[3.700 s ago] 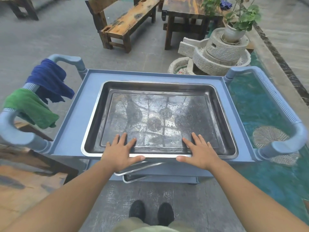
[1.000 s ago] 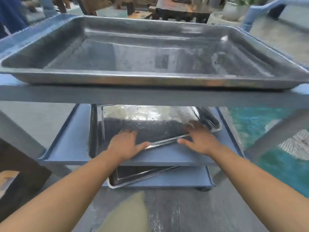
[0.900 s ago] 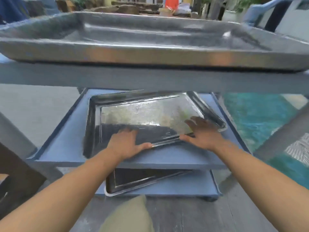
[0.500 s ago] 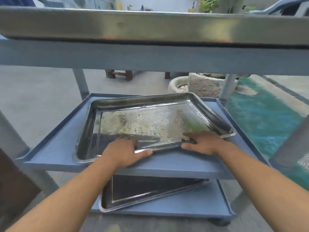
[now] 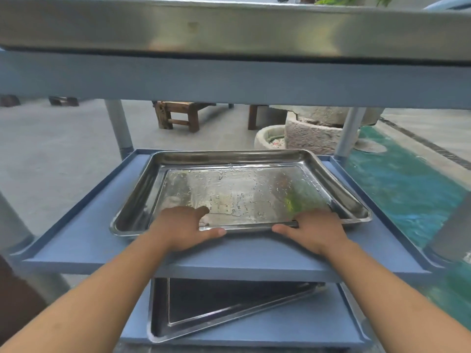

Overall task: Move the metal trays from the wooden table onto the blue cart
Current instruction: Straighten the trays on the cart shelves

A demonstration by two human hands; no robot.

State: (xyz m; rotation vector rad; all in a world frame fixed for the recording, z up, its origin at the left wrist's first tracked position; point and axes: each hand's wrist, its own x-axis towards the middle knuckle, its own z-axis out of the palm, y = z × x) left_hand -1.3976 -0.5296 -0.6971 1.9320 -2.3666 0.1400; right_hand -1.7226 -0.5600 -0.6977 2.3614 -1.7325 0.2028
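A wet metal tray (image 5: 239, 192) lies on the middle shelf of the blue cart (image 5: 84, 225). My left hand (image 5: 183, 228) grips its near rim, fingers inside and thumb under the edge. On the same rim, further right, my right hand (image 5: 313, 230) holds it in the same way. Another metal tray (image 5: 229, 29) fills the top shelf, seen edge-on across the top of the view. A third tray (image 5: 216, 309) sits skewed on the bottom shelf. The wooden table is out of view.
Grey cart posts (image 5: 118, 128) stand at the shelf's far corners. Beyond the cart are a wooden bench (image 5: 178, 115), stone planters (image 5: 305, 133) and grey paving. A teal pond (image 5: 407, 189) lies to the right.
My view has dropped from the top shelf to the middle shelf. Both hands have pushed the middle tray further in and turned it straighter on the shelf.
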